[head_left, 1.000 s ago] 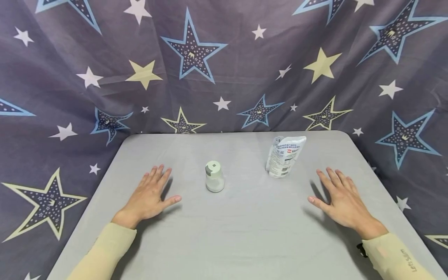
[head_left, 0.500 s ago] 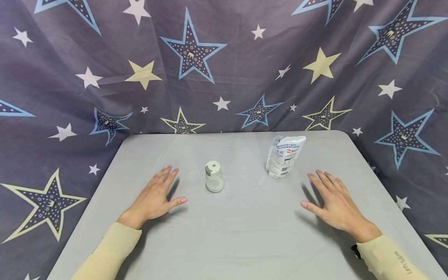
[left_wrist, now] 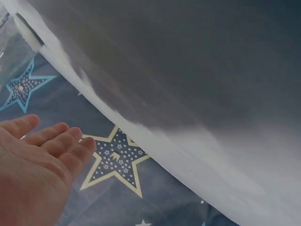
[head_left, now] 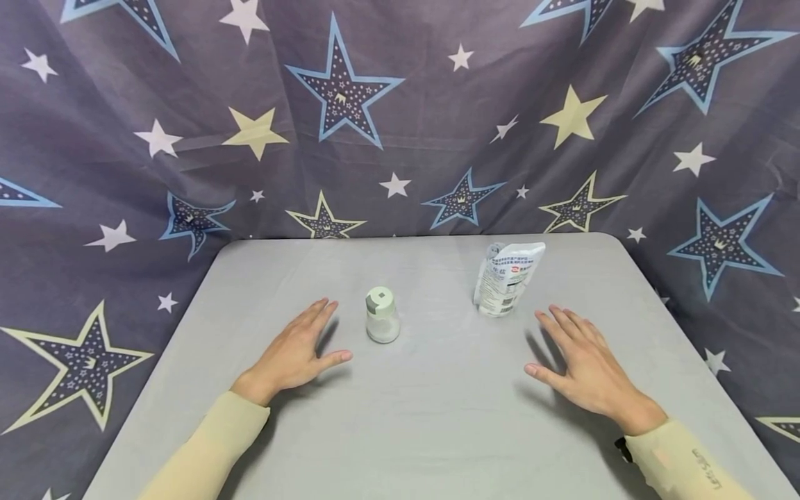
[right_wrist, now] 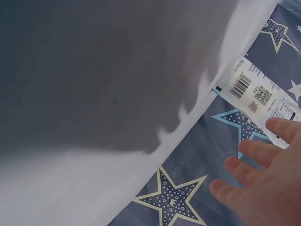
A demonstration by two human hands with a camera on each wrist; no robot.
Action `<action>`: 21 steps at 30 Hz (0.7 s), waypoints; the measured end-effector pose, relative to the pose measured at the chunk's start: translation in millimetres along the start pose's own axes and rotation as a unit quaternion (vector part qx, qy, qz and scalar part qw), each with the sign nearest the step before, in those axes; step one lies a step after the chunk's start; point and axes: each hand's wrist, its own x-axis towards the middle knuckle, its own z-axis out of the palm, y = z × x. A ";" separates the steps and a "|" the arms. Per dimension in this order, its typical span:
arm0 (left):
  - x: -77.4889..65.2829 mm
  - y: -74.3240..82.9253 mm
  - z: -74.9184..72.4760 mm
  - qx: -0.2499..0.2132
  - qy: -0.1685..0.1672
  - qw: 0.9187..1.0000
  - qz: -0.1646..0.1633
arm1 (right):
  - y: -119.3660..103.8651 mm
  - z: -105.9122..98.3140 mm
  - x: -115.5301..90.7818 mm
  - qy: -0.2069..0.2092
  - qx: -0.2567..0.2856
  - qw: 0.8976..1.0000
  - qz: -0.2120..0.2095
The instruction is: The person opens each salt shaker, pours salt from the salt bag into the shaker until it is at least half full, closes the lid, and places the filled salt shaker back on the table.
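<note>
A small clear jar with a pale green lid [head_left: 382, 315] stands upright left of the table's middle. Farther back and to the right, a white printed pouch [head_left: 507, 279] stands leaning slightly. My left hand [head_left: 295, 353] is spread left of the jar, apart from it, thumb pointing toward the right. To the front right of the pouch, my right hand [head_left: 581, 368] is spread too and holds nothing. The right wrist view shows the pouch [right_wrist: 254, 92] with its barcode beyond the fingertips. Only fingers and palm of my left hand [left_wrist: 42, 165] appear in the left wrist view.
Both things stand on a light grey table [head_left: 425, 430] with rounded far corners. A dark curtain [head_left: 431, 125] with a star pattern hangs behind it and along both sides.
Both hands have moved inward: the left one to the right, nearer the jar, and the right one to the left, below the pouch. Jar and pouch have stayed in place.
</note>
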 end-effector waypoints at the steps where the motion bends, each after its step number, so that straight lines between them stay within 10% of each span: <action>1: 0.8 0.9 0.8 0.000 -0.001 1.000 0.000 | -0.4 0.3 0.1 -0.001 0.000 1.000 0.000; 21: 15.5 12.9 8.7 -0.029 0.010 1.000 0.005 | -8.7 2.4 3.5 -0.004 0.007 1.000 -0.007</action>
